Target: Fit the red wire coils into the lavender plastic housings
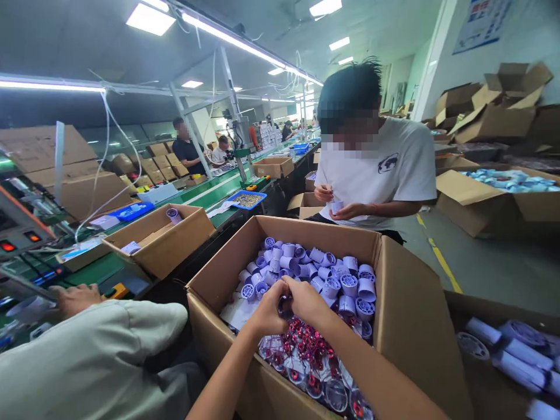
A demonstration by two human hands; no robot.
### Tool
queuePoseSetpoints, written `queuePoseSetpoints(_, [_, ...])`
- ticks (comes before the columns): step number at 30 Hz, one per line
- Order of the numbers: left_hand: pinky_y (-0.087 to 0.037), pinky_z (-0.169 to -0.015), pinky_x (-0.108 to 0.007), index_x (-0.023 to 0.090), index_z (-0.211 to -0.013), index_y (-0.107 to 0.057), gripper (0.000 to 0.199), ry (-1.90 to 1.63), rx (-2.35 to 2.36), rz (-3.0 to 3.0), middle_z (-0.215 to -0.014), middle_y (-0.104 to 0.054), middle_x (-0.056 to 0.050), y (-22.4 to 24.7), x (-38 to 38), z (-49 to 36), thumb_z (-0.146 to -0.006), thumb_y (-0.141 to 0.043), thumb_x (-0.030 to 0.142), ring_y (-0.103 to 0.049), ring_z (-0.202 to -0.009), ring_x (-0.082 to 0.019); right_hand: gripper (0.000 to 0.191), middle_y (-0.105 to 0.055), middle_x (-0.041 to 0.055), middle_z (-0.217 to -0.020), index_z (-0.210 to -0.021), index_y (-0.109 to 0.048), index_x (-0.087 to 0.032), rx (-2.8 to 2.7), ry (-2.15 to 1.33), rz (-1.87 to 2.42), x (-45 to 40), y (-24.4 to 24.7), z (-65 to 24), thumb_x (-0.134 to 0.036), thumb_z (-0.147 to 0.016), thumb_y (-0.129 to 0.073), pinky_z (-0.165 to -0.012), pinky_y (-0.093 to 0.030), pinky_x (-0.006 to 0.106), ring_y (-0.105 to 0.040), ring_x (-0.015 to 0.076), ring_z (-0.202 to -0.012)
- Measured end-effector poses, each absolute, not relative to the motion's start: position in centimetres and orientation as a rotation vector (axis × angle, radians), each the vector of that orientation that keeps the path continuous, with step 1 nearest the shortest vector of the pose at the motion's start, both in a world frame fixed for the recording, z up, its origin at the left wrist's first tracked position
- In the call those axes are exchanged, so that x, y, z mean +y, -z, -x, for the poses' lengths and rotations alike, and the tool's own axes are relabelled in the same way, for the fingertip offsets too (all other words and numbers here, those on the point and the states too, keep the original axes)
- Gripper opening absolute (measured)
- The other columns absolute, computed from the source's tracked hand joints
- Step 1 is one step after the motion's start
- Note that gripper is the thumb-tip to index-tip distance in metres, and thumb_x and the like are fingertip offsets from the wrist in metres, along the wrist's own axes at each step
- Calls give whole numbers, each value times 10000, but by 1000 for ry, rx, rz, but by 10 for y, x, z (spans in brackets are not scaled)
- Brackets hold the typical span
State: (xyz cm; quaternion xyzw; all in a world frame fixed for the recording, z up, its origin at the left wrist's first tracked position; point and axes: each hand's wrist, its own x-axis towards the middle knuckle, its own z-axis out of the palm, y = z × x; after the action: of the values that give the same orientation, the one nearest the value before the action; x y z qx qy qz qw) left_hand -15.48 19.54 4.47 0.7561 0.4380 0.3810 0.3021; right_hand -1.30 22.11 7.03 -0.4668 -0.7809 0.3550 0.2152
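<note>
Over a large cardboard box (420,315), my left hand (270,309) and my right hand (306,300) meet, fingertips bent together. Between them is something small and dark that my fingers mostly cover, so its kind is hidden. Just beyond my hands lies a heap of pale purple plastic cylinders (324,271), some with spoked ends. Small red parts with thin wires (306,344) are piled below my wrists. Clear round cups (336,396), some with red parts inside, line the near side of the box.
A co-worker in a white shirt (371,169) handles a pale part across the box. At left, another person's sleeve (96,350) and hand (79,300) are close by. A smaller carton (175,248) and blue tray (247,200) sit along the green conveyor. Purple tubes (520,361) fill a box at right.
</note>
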Motion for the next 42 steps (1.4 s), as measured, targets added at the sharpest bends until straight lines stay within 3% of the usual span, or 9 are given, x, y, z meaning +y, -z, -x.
queuePoseSetpoints(3, [-325,-631,-246,205,-787,-385,421,-1006,1177,-1986,-797,-404,27,-45,196,157,-401,-481,68,-354,-740,-138,426,-720,85,-938,-1086,-606,-203,-2157,-956,1372,221,-68,15,-36,-701,-530,-732,-416,292,-652,237,-914])
queuePoseSetpoints(7, [-308,-640,-247,209,-770,-367,423,-1013,1189,-2034,-783,-408,31,-43,195,160,-381,-437,57,-342,-733,-132,389,-704,39,-910,-1000,-616,-192,-2039,-1267,1112,228,-55,20,-48,-639,-593,-711,-439,267,-642,211,-870])
queuePoseSetpoints(13, [-281,-560,-225,213,-760,-364,382,-1070,1179,-2036,-726,-364,48,-40,199,164,-415,-453,73,-303,-651,-108,670,-677,76,-989,-1206,-509,-181,-1863,-1293,1077,220,-45,34,33,-572,-550,-793,-459,305,-626,230,-957])
queuePoseSetpoints(15, [-302,-562,-225,215,-753,-368,372,-1126,1160,-2062,-724,-378,46,-39,200,166,-419,-455,75,-330,-646,-110,679,-670,93,-1030,-1230,-497,-175,-1828,-1303,1043,218,-45,35,24,-583,-545,-825,-463,323,-622,242,-990])
queuePoseSetpoints(20, [-453,-778,-339,219,-989,-464,545,-1208,1098,-2185,-952,-565,-37,-41,203,170,-472,-468,50,-551,-881,-205,674,-658,67,-1101,-1299,-453,-187,-1652,-1500,926,232,-47,29,-54,-647,-555,-869,-474,333,-616,223,-1021])
queuePoseSetpoints(23, [-425,-920,-445,227,-1144,-460,595,-1325,1186,-2352,-1144,-558,-98,-44,209,168,-576,-563,86,-533,-1080,-274,652,-657,62,-1103,-1308,-451,-171,-1547,-1517,891,238,-48,25,-94,-670,-563,-912,-468,341,-613,212,-1030])
queuePoseSetpoints(29, [-467,-775,-375,218,-945,-523,419,-1284,1241,-2457,-928,-589,-57,-46,211,160,-546,-593,115,-555,-866,-235,672,-596,109,-1269,-1325,-473,-151,-1656,-1312,960,225,-53,23,-86,-659,-542,-1045,-383,388,-529,246,-1203])
queuePoseSetpoints(36, [-426,-786,-383,225,-865,-510,396,-1248,1284,-2443,-875,-600,-46,-49,202,156,-495,-587,106,-535,-827,-238,487,-701,28,-1021,-1018,-648,-168,-1670,-1482,647,221,-62,22,-49,-579,-474,-927,-468,348,-622,220,-1018])
queuePoseSetpoints(42, [-422,-753,-379,220,-838,-494,385,-1232,1288,-2430,-835,-581,-42,-49,203,156,-471,-534,115,-519,-777,-229,485,-701,52,-1042,-1069,-624,-186,-1730,-1265,891,214,-64,22,-37,-631,-480,-933,-447,356,-621,232,-1026])
